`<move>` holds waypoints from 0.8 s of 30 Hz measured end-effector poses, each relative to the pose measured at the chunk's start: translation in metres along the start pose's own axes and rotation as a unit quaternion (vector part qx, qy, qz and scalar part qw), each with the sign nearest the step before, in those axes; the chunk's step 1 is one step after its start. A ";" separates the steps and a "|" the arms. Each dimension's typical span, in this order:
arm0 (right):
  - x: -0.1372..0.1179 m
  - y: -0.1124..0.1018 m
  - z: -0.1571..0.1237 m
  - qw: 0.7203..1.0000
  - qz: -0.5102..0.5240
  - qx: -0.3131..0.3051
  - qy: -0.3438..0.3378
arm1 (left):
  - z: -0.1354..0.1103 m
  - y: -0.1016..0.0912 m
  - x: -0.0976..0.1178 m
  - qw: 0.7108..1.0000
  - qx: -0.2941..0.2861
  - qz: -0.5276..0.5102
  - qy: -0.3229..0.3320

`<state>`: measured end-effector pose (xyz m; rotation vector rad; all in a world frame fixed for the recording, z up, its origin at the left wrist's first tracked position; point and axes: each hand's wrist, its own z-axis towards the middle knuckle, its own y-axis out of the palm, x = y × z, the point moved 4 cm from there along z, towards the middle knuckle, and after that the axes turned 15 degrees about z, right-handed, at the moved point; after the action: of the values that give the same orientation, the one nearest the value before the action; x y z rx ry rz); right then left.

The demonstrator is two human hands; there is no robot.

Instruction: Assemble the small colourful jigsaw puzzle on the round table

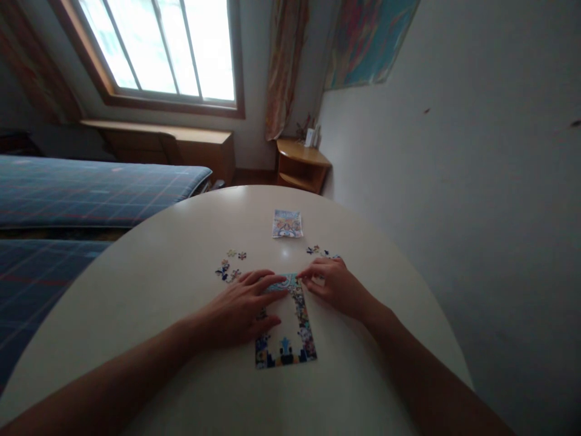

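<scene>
On the table lies a partly assembled jigsaw puzzle (pixel 306 330), its pieces forming a frame around a bare middle. My left hand (pixel 247 309) rests flat across its upper left part, fingers spread, covering much of the left edge and some of the top. My right hand (pixel 333 284) is at the puzzle's top right corner with fingers bent and tips together on a small puzzle piece (pixel 298 278), mostly hidden by the fingers. Loose puzzle pieces (pixel 224 267) lie beyond my left hand, and more loose pieces (pixel 316 249) lie just past my right knuckles.
A small printed packet (pixel 287 224) lies farther back on the round white table (pixel 213 224). A bed with a plaid mattress (pixel 91 188) stands to the left. The wall (pixel 476 181) runs close along the right side. A corner shelf (pixel 304 154) stands behind the table.
</scene>
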<state>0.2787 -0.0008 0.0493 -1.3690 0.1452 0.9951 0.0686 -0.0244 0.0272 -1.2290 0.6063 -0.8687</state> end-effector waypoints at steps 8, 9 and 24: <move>-0.001 0.011 -0.002 0.999 0.011 -0.046 -0.006 | 0.002 -0.005 0.008 0.999 -0.028 0.004 0.020; -0.001 0.011 -0.002 0.999 0.010 -0.050 -0.004 | 0.002 -0.005 0.008 0.999 -0.030 0.008 0.020; -0.016 0.009 -0.007 0.990 -0.055 -0.115 -0.062 | 0.003 -0.004 0.013 0.998 -0.035 0.045 0.022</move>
<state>0.2665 -0.0155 0.0507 -1.5013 -0.1419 1.0232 0.0772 -0.0342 0.0326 -1.2384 0.7271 -0.8062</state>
